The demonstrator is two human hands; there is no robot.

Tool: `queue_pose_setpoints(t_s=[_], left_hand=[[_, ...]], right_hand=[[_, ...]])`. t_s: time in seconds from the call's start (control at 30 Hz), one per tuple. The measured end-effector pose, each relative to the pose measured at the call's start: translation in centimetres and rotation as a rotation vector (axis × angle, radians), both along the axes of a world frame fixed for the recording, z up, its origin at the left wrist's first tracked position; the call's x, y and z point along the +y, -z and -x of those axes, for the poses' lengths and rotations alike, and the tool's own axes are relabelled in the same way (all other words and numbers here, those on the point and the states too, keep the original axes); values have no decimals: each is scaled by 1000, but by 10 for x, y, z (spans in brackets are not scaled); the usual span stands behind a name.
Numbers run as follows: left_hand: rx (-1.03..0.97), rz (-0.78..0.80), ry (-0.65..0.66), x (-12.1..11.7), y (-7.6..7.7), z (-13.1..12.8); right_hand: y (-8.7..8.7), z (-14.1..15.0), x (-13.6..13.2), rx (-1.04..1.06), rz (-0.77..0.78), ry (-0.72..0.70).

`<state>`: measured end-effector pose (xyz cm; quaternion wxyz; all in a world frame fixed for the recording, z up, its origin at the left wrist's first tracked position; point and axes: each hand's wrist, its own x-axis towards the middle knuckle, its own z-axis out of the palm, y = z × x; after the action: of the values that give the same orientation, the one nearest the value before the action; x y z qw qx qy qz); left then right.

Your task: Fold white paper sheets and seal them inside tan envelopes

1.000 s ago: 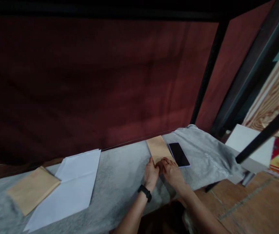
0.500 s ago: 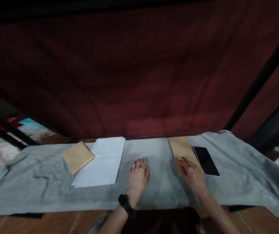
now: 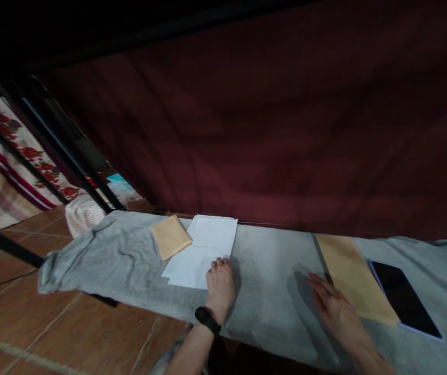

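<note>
My left hand (image 3: 220, 288), with a black watch (image 3: 208, 320) on its wrist, reaches over the lower right corner of the white paper sheets (image 3: 195, 263). Its fingers bend slightly down at the paper; nothing is lifted. A square brown paper piece (image 3: 170, 237) overlaps the sheets' left side. On the other side, my right hand (image 3: 336, 312) hovers with loosely stretched fingers beside the left edge of a long brown paper piece (image 3: 352, 276). Between those fingers I see nothing held. A phone-like device (image 3: 405, 297) with a dark screen and purple edge lies right of that paper.
A grey cloth (image 3: 266, 271) covers the low bench under the papers. Behind it hangs a dark red curtain (image 3: 266, 130). Black metal bars (image 3: 63, 140) stand at the left, near a floral fabric (image 3: 32, 156). Brown tiles (image 3: 71, 333) form the floor.
The view has turned left. My left hand has gone from the grey cloth to the white sheets. My right hand has come off the long brown paper to its left side.
</note>
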<state>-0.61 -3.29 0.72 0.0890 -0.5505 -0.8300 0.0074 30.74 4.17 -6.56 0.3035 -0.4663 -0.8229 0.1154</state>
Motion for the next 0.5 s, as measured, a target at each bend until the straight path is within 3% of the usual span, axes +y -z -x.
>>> queue_pose_setpoints(t_s=[0.1, 0.23, 0.37, 0.5], left_hand=[[-126, 48, 105, -2, -7, -30], [-239, 77, 294, -16, -5, -82], [-366, 53, 353, -30, -4, -118], [-558, 67, 441, -29, -11, -132]], right_hand=[[-10, 22, -8, 107, 114, -22], [-19, 50, -16, 282, 350, -19], [-14, 66, -13, 457, 522, 30], [-1, 65, 2, 570, 535, 82]])
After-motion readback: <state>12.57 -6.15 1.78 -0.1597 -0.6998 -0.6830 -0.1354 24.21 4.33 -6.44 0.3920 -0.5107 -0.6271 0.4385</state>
